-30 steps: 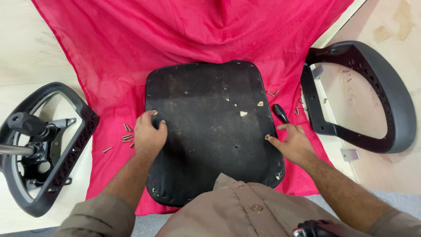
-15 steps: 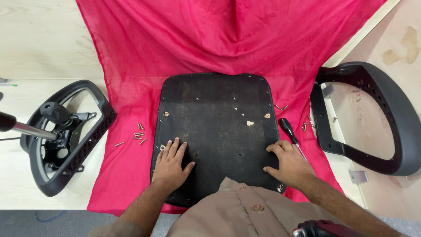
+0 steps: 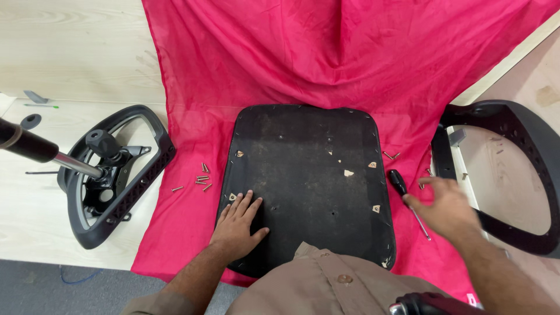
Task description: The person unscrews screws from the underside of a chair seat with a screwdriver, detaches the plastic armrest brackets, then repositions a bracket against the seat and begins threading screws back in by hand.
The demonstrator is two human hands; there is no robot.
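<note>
A black chair seat pan lies underside up on a red cloth. My left hand rests flat on its near left part, fingers apart. My right hand hovers off the seat's right edge, fingers spread, just above a black-handled screwdriver lying on the cloth. It holds nothing. Several loose screws lie on the cloth left of the seat, and a few more screws lie by its right edge.
A black armrest loop with a chair mechanism and gas cylinder lies at left on the pale floor. A second black armrest loop lies at right. Grey floor shows at bottom left.
My right hand left the seat's right edge and moved right over the screwdriver. My left hand stayed flat on the seat. The view moved closer and shifted.
</note>
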